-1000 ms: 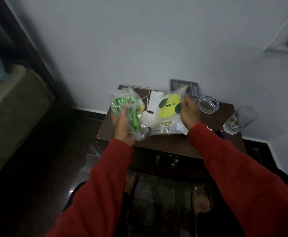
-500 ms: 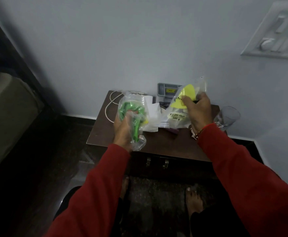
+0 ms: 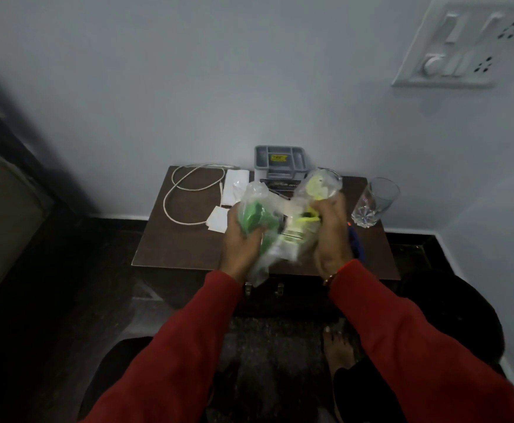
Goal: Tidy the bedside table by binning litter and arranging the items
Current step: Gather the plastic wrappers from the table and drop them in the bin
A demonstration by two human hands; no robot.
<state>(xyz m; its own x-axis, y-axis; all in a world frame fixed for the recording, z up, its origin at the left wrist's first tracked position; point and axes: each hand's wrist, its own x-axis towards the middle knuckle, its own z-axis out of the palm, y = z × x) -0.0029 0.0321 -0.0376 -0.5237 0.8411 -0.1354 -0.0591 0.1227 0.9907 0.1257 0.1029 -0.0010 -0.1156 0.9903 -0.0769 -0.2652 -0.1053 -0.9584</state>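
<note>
My left hand [image 3: 241, 239] grips a crumpled clear plastic wrapper with green contents [image 3: 254, 210] above the front of the dark wooden bedside table [image 3: 170, 245]. Close beside it, my right hand [image 3: 330, 236] holds a clear dry-fruit packet with a yellow-green label [image 3: 319, 187], bunched up and blurred. The two wrappers touch between my hands. White paper pieces [image 3: 235, 186] and a white cable [image 3: 185, 190] lie on the table's left half.
A grey compartment tray [image 3: 280, 160] stands at the back against the wall. An empty drinking glass [image 3: 374, 203] sits at the right edge. A dark blue object [image 3: 355, 239] shows behind my right wrist. A switch panel [image 3: 463, 47] hangs on the wall. A bed is on the left.
My right hand lifted the dry-fruit packet off the table and brought it toward my left hand, crumpling it. The paper and cable under it are now uncovered.
</note>
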